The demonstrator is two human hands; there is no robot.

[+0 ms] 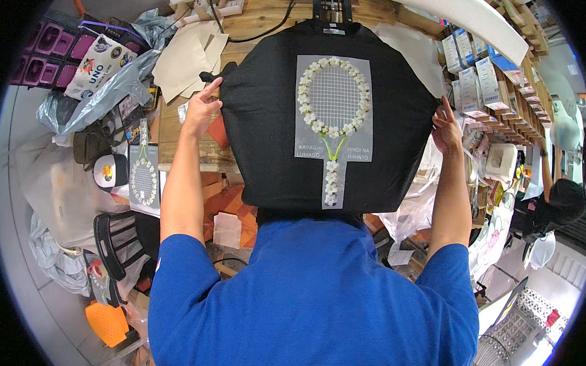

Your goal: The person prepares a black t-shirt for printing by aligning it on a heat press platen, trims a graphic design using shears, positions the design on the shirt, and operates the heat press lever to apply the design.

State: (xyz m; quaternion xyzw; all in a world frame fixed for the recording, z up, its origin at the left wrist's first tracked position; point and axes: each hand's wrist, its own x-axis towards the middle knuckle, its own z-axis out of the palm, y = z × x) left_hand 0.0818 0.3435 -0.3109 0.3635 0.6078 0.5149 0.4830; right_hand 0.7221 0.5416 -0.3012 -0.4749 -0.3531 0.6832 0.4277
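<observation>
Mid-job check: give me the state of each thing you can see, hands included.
Black shirt: spread out, front up
Racket graphic: on the shirt front, handle toward the person
Left hand: at the shirt's left edge, grip unclear
Right hand: at its right edge, grip unclear
Beige sheets: loosely overlapping on the wooden table
White boxes: stacked

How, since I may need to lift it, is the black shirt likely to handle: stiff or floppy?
The black shirt will probably be floppy, since its edges curve and show soft creases. The pale sheet with the flowered racket looks flat and smooth, so it may stiffen the middle slightly, or slip if loose; I can't tell whether it's stuck.
</observation>
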